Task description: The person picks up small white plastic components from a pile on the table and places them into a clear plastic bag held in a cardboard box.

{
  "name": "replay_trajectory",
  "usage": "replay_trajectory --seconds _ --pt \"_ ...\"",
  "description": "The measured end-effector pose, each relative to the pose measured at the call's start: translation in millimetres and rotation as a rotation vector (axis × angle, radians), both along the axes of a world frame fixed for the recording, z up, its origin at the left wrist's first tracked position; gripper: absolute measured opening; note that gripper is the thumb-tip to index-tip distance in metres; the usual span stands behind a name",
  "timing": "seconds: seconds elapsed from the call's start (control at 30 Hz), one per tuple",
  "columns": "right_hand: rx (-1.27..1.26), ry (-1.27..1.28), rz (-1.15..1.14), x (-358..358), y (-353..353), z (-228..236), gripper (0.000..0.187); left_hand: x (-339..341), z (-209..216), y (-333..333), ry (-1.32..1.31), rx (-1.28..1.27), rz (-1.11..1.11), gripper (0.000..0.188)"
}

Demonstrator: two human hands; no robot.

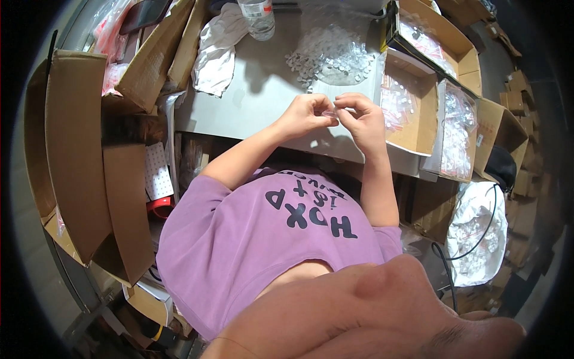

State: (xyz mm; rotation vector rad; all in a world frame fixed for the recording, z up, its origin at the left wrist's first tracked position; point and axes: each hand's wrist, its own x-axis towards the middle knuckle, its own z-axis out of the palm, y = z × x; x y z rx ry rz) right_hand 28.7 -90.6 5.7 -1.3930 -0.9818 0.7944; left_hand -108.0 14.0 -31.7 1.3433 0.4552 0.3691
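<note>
Over the near edge of the grey table, my two hands meet close together. My left hand is closed, its fingertips pinching one side of a small clear plastic bag with a reddish edge. The other side is pinched between thumb and fingers of my right hand. The fingers hide much of the bag, and its contents cannot be made out. Just beyond my hands lies a heap of small white pieces, partly on clear plastic sheeting.
Right of the heap stands an open cardboard box of small clear bags. Another box lies behind it, and a filled clear bag beside it. A white cloth and plastic bottle sit far left. Tall cartons flank the left.
</note>
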Motion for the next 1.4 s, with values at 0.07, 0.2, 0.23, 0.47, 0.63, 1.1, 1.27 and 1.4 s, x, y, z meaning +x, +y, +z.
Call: replay_trajectory --seconds 0.07,0.2,0.23,0.47,0.63,1.1,1.27,1.4 --pt "0.016 0.064 0.052 2.3 -1.7 -0.2 0.014 3.4 -2.1 -0.5 -0.046 -0.001 -0.043 0.018" --pt "0.014 0.095 0.092 3.1 -3.8 1.2 0.013 7.7 -9.2 -2.1 -0.087 0.020 -0.051 0.018" --pt "-0.006 0.069 0.091 3.4 -4.6 3.0 0.013 7.9 -8.7 -2.5 -0.092 0.010 -0.055 0.018" --pt "-0.070 -0.012 0.081 3.2 -9.2 16.2 0.014 8.4 -4.4 0.0 -0.043 0.081 -0.057 0.024" --pt "-0.050 -0.086 0.077 5.7 -12.5 11.4 0.017 9.8 -2.6 0.1 -0.072 0.077 -0.059 0.026" --pt "-0.056 -0.648 -0.076 -8.6 -13.6 25.3 0.015 13.9 7.5 -2.8 -0.055 0.498 0.084 0.026" --pt "-0.023 -0.637 -0.137 -4.9 -16.0 25.1 0.010 14.1 14.4 -2.5 -0.081 0.695 0.114 0.024" --pt "-0.091 -0.420 -0.133 -2.0 -28.0 37.9 0.008 7.4 19.8 0.7 -0.241 0.350 -0.072 0.024"
